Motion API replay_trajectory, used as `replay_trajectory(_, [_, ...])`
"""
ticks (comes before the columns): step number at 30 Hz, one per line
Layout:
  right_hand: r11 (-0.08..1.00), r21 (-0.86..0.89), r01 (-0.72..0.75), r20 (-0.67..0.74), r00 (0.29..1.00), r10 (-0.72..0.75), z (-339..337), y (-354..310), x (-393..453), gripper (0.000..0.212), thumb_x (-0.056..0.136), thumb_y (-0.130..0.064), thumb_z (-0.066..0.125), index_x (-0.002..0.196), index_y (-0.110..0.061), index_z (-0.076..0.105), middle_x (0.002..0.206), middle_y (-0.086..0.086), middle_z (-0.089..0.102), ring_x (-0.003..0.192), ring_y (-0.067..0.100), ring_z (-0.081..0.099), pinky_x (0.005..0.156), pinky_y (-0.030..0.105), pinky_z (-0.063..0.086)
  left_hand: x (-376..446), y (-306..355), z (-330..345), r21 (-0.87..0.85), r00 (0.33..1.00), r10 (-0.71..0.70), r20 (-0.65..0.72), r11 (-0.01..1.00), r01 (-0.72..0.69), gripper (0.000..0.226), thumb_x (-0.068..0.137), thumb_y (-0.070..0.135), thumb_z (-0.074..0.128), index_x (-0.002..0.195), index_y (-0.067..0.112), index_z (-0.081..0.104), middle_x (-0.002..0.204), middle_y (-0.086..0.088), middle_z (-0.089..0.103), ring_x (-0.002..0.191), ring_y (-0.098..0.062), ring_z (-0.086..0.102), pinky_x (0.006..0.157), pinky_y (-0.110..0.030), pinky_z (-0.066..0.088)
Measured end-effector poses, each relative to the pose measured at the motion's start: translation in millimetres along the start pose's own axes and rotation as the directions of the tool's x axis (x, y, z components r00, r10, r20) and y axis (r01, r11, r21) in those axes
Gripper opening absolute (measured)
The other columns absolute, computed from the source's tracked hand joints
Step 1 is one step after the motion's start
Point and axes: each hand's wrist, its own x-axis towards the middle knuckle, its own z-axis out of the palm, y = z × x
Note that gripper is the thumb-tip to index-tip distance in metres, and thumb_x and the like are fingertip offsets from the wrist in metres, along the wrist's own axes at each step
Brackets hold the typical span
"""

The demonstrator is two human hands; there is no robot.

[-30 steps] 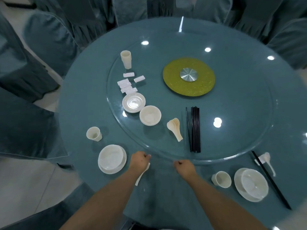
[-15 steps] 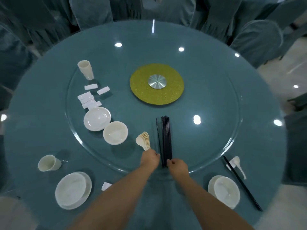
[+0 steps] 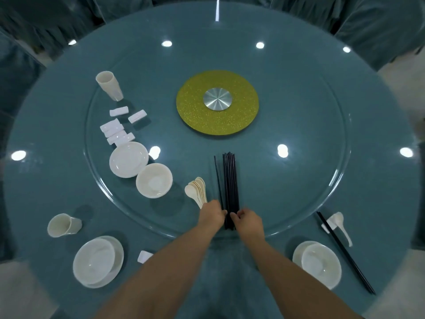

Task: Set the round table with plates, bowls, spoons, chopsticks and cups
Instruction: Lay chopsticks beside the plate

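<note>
Head camera, looking down on a round table (image 3: 299, 203) covered in teal cloth, with a glass turntable (image 3: 299, 125) on top and a glittery yellow-green disc (image 3: 217, 125) with a metal hub at its centre. Both bare forearms reach in from the bottom edge. The left hand (image 3: 212, 214) and right hand (image 3: 249, 221) meet at the near end of a bundle of black chopsticks (image 3: 230, 180) lying on the glass; the fingers of both hands curl in and pinch the chopstick ends from either side. One chopstick lies slightly apart on the bundle's left. Just left of it sits a nested stack of white spoons (image 3: 197, 189), next to the left hand. Further left on the glass are a white bowl (image 3: 154, 180), a stack of plates (image 3: 128, 159), several white chopstick rests (image 3: 116, 132) and a tall stack of cups (image 3: 110, 88). On the cloth at near left: a cup (image 3: 63, 225) tipped on its side, a bowl on a plate (image 3: 97, 261), and one rest (image 3: 143, 256). At near right: a bowl on a plate (image 3: 318, 263), with chopsticks (image 3: 345, 253) and a spoon (image 3: 340, 225) propped on a rest
</note>
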Motion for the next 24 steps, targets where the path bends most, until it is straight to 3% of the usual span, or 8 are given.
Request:
replay_trajectory(3, [0.999, -0.031, 0.015, 0.025, 1.0, -0.015, 1, -1, 1, 0.03, 0.088, -0.036, 0.065, 0.106, -0.015, 0.055, 0.099, 0.006, 0.066, 0.093, 0.025, 0.063, 0.073, 0.027, 0.045, 1, 1, 4, 0.013, 1.0, -0.004, -0.013, 1.0, 0.004, 0.029, 0.09, 0.032, 0.064, 0.095, 0.004, 0.06, 0.094, -0.015, 0.067, 0.083, -0.028, 0.064, 0.062, -0.032, 0.043])
replay_trajectory(7, [0.997, -0.075, 0.005, 0.036, 0.999, -0.002, -2, -3, 3, 0.028, 0.09, -0.03, 0.063, 0.107, -0.011, 0.052, 0.104, 0.011, 0.066, 0.097, 0.029, 0.063, 0.079, 0.033, 0.05, 1, 9, 9, 0.012, 1.0, -0.006, -0.022, 1.0, 0.007, 0.03, 0.091, 0.032, 0.061, 0.101, 0.004, 0.059, 0.1, -0.016, 0.066, 0.093, -0.03, 0.065, 0.064, -0.03, 0.041])
replay_trajectory(14, [0.998, -0.061, -0.022, 0.045, 0.999, 0.025, -7, -1, 8, 0.034, 0.092, -0.024, 0.058, 0.119, -0.006, 0.049, 0.114, 0.016, 0.063, 0.104, 0.031, 0.062, 0.084, 0.037, 0.053, -1, 22, 14, 0.046, 0.999, -0.022, -0.03, 0.999, 0.023, 0.025, 0.089, 0.029, 0.063, 0.098, 0.007, 0.057, 0.098, -0.012, 0.064, 0.084, -0.026, 0.063, 0.061, -0.031, 0.042])
replay_trajectory(20, [0.996, -0.085, -0.014, 0.037, 0.999, 0.017, -12, 3, 6, 0.029, 0.093, -0.029, 0.059, 0.109, -0.006, 0.052, 0.105, 0.014, 0.065, 0.097, 0.028, 0.064, 0.079, 0.038, 0.055, -2, 34, 17, 0.064, 0.998, -0.05, -0.036, 0.997, 0.052, 0.013, 0.089, 0.018, 0.061, 0.085, 0.006, 0.061, 0.093, -0.012, 0.065, 0.077, -0.025, 0.063, 0.058, -0.031, 0.045])
replay_trajectory(24, [0.998, -0.068, 0.009, 0.007, 1.0, -0.009, -13, 8, 3, 0.023, 0.094, -0.028, 0.058, 0.102, -0.008, 0.053, 0.099, 0.011, 0.064, 0.089, 0.025, 0.063, 0.074, 0.035, 0.054, -2, 36, 20, 0.153, 0.998, -0.046, -0.031, 0.987, 0.05, 0.013, 0.092, 0.004, 0.053, 0.094, 0.003, 0.065, 0.098, -0.014, 0.067, 0.086, -0.027, 0.066, 0.065, -0.034, 0.052])
